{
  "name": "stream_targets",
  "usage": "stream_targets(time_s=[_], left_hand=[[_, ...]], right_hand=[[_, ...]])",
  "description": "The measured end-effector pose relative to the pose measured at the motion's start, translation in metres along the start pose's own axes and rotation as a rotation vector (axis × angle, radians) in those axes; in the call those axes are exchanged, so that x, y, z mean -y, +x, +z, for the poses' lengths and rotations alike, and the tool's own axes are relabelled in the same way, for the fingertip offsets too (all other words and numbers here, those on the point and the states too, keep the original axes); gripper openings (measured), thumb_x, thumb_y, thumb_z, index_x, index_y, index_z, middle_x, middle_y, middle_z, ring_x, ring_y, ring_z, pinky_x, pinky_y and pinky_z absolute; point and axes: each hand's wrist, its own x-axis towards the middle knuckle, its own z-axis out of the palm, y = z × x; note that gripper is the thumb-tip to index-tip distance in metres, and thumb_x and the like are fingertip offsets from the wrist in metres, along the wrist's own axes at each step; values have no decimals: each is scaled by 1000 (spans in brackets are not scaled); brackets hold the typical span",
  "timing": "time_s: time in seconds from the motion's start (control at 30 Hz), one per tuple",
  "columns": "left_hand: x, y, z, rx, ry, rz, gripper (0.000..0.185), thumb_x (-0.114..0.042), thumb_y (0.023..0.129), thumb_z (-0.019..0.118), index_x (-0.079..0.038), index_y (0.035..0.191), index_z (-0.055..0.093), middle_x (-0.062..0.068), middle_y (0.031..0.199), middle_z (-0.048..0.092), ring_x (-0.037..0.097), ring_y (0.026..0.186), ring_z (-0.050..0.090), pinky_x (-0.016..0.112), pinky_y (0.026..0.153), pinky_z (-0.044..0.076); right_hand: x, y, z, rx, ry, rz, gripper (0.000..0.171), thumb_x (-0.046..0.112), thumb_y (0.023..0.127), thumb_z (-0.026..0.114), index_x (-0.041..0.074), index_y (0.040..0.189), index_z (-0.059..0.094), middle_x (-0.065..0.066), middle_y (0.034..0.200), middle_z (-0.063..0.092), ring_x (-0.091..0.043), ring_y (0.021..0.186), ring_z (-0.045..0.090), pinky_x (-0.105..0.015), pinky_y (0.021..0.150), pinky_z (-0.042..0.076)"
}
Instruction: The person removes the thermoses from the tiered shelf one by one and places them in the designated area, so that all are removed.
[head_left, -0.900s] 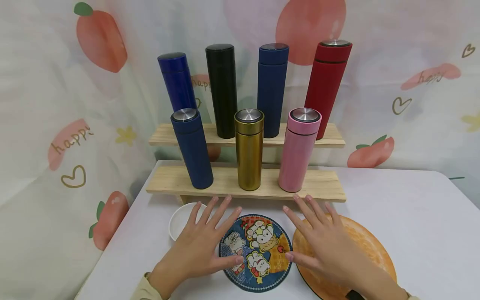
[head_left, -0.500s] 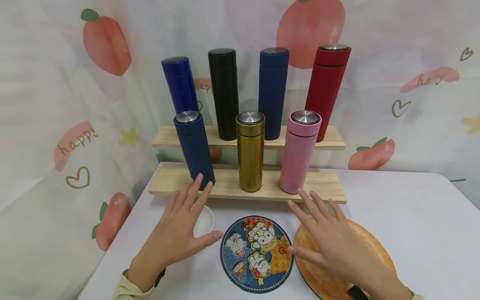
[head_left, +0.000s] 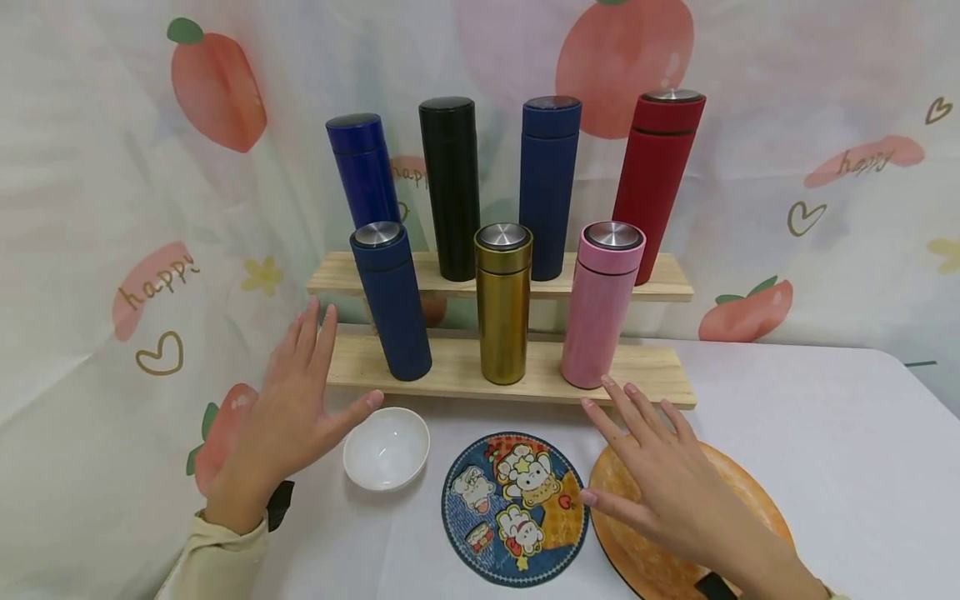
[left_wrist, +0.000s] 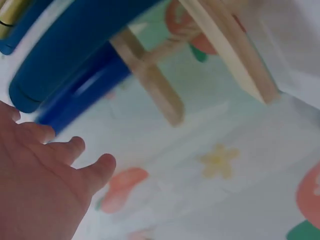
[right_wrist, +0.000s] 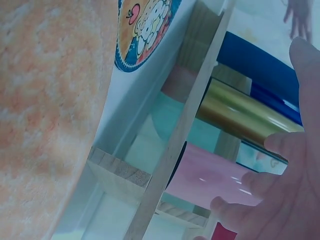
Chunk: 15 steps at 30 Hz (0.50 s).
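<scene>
Fingers spread and holding nothing: my left hand [head_left: 288,412] hangs in the air beside the navy flask [head_left: 391,300] on the lower wooden shelf [head_left: 517,371], thumb near the white bowl [head_left: 386,447], likely lined up to close round that flask. My right hand [head_left: 663,479] lies flat on the orange mat [head_left: 738,492], out of the way. Only the head view shows both hands and all seven flasks; my left wrist view shows the shelf's underside [left_wrist: 150,80], and my right wrist view the pink flask [right_wrist: 210,177] close by my fingertips.
</scene>
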Motion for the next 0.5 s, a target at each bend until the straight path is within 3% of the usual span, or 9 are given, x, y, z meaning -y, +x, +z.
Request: stream_targets(time_s=[0.17,0.33,0.5], left_hand=[[26,13,2,20,-25,-91,108,-54,98,69,-9,173,6,19,179,-2,49,161,3,76,120,12],[54,19,15,104,-27,-203,107,-61,100,65,-11,173,6,22,178,-1,57,158,7,80,116,16],[76,21,33,184,-10,-257,104,-66,101,61,-15,174,7,22,178,4,62,155,8,81,116,15]], right_hand=[[-2,-1,-2,-24,5,-5,95,67,97,68,10,167,39,-16,177,19,-49,156,26,-72,117,23],[-4,-4,-2,-60,14,-23,93,64,98,69,9,166,40,-16,176,21,-49,154,28,-69,116,24],[-6,-6,-4,-64,15,-7,92,63,98,69,11,167,39,-16,176,22,-48,155,27,-71,116,23]])
